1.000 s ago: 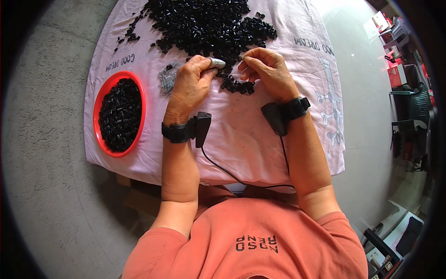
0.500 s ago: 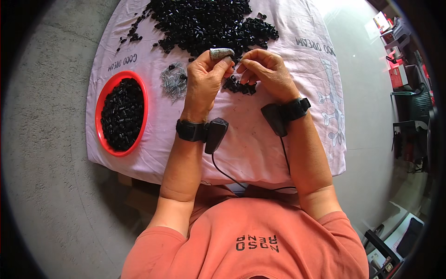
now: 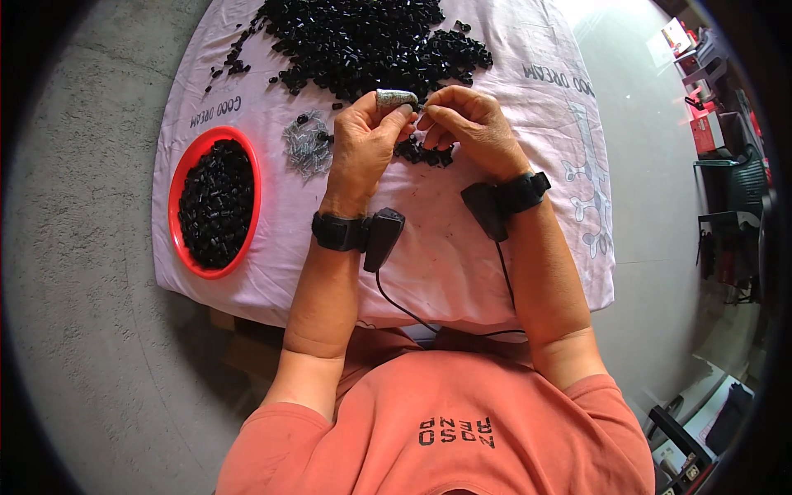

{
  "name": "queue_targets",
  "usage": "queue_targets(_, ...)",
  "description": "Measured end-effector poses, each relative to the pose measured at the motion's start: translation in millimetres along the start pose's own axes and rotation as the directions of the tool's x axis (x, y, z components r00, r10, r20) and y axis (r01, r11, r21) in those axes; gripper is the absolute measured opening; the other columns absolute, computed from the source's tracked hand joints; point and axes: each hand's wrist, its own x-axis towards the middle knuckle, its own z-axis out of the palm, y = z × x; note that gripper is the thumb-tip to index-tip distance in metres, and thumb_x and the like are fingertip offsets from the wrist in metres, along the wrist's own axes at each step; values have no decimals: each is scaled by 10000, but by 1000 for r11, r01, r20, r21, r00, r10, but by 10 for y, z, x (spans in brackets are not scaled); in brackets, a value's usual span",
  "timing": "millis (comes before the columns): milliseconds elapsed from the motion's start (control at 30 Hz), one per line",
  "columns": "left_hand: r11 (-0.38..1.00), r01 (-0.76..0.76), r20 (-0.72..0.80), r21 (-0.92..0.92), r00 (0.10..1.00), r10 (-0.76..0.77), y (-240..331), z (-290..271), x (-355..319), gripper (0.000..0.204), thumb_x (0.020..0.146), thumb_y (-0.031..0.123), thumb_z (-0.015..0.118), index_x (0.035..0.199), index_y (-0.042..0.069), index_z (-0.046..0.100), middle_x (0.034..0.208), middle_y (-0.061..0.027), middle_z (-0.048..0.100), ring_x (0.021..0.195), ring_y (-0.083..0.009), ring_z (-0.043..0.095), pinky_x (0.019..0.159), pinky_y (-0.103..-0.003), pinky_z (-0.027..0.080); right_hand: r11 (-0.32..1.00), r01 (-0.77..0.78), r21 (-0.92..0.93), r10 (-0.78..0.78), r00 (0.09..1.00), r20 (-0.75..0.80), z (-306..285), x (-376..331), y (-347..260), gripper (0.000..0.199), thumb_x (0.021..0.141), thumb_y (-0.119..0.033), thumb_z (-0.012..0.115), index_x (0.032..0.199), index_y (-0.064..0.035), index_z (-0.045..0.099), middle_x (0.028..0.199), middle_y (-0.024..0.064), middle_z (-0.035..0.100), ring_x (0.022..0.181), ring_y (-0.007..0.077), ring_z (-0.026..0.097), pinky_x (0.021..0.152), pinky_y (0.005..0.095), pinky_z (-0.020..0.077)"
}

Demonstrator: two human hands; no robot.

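Note:
My left hand is closed in a pinch, with a grey cover wrapped round its index finger. At those fingertips a small black piece just shows, mostly hidden. Close beside it, my right hand is pinched too, its thumb and index fingertip almost meeting the left fingertips; what it holds is too small to tell. Under the hands lies a little cluster of black plastic pieces. Left of my left hand is a small heap of clear, slender pieces with a few black ones on it.
A large pile of black plastic pieces covers the far part of the table. A red bowl full of similar pieces stands at the left edge of the pale pink cloth. Cabled black devices are strapped to both wrists. Chairs stand far right.
Both hands stay nearly in place over the cluster. The left covered finger has dipped slightly toward me, and the fingertips have shifted a little against each other.

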Motion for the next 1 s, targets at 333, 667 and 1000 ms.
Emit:
queue_targets(333,997,-46,-6,57,999,47,39,36,-28,116,933,43,651,1034,29,708,905,-18,711,785,-58,634,713,-201,518,1000,2,-21,-2,1000,2,42,-8,40,137,987,-114,602,1027,13,632,861,76,706,714,128,701,629,237,573)
queue_targets(667,992,-84,-8,94,996,85,-18,31,-6,95,937,20,624,1000,-1,692,882,-27,710,773,-59,645,681,-212,530,1000,10,24,-11,999,45,59,-18,31,99,1009,-77,551,1103,-44,550,972,122,721,853,175,727,695,248,581)
queue_targets(1000,985,-98,7,140,995,98,-10,28,-1,76,927,22,632,969,-5,689,854,-30,713,760,-58,645,658,-220,528,1000,-6,16,6,999,52,51,-12,48,108,1002,-36,536,1109,-22,524,969,135,709,877,192,729,716,261,587)
